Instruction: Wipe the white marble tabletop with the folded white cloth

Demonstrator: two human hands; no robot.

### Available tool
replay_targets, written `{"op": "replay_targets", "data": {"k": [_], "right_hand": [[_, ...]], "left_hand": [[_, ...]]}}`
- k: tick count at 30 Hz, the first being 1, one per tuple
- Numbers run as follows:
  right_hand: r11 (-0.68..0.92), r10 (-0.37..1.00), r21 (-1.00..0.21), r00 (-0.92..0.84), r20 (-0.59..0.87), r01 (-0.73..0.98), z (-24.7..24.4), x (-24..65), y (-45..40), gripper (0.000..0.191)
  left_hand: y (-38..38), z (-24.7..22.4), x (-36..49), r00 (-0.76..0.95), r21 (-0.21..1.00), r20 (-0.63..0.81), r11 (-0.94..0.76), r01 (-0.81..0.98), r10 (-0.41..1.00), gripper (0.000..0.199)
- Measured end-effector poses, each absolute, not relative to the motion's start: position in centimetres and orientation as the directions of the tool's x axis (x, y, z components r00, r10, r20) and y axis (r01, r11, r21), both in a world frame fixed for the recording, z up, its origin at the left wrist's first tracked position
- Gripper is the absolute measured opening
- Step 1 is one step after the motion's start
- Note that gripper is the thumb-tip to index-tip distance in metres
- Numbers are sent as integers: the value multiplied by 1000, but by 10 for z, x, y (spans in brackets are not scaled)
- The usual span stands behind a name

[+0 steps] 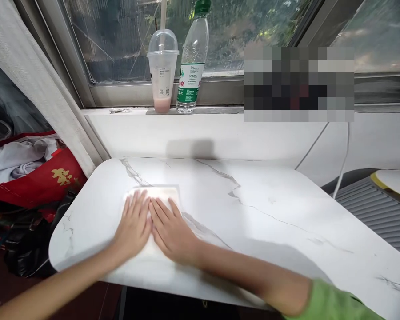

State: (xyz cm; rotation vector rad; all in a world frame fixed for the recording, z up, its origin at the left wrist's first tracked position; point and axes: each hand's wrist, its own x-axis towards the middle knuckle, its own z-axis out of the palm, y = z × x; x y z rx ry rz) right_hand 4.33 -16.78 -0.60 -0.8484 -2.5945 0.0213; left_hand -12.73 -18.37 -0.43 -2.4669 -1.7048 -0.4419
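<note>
Both palms lie flat on a thin white square sheet, on the left half of the white marble-patterned table. Whether the sheet is cloth or paper I cannot tell. My left hand has its fingers stretched forward over the sheet's left part. Beside it, my right hand reaches in from the right, fingers also extended. The hands touch or nearly touch along their inner edges. The sheet's far edge shows past the fingertips; much of its middle is hidden underneath them.
On the window sill stand a lidded plastic cup with a straw and a green-capped bottle. Left of the table are a red bag with clothes and a black bag. A cable hangs at right, near a grey ribbed surface.
</note>
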Motion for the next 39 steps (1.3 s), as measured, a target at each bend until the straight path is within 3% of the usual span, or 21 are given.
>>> {"op": "replay_targets", "data": {"k": [4, 8, 13, 19, 24, 30, 34, 39], "right_hand": [[845, 534, -191, -775, 339, 499, 3, 84, -217, 63], [816, 578, -206, -757, 306, 540, 0, 97, -219, 63], [731, 675, -114, -688, 267, 673, -11, 92, -146, 57], [503, 853, -57, -485, 195, 862, -10, 99, -32, 60], [502, 853, -36, -488, 186, 864, -8, 112, 7, 59], [526, 843, -49, -513, 165, 849, -10, 118, -11, 59], [629, 767, -28, -614, 186, 777, -14, 137, -66, 58], [748, 625, -12, -700, 346, 663, -12, 173, -181, 66]], "left_hand": [[-243, 1, -100, 472, 94, 265, -509, 855, 841, 65], [-244, 1, -90, 521, 97, 247, -556, 825, 817, 66], [-160, -6, -77, 472, 110, 206, -499, 859, 857, 55], [-26, -1, -44, 439, 123, 142, -456, 881, 887, 52], [10, 1, -30, 392, 152, 187, -421, 894, 901, 52], [-16, -3, -30, 373, 182, 218, -413, 892, 902, 50], [-81, -5, -17, 373, 187, 228, -417, 890, 899, 52], [-197, -1, -3, 580, 132, 237, -617, 776, 780, 59]]}}
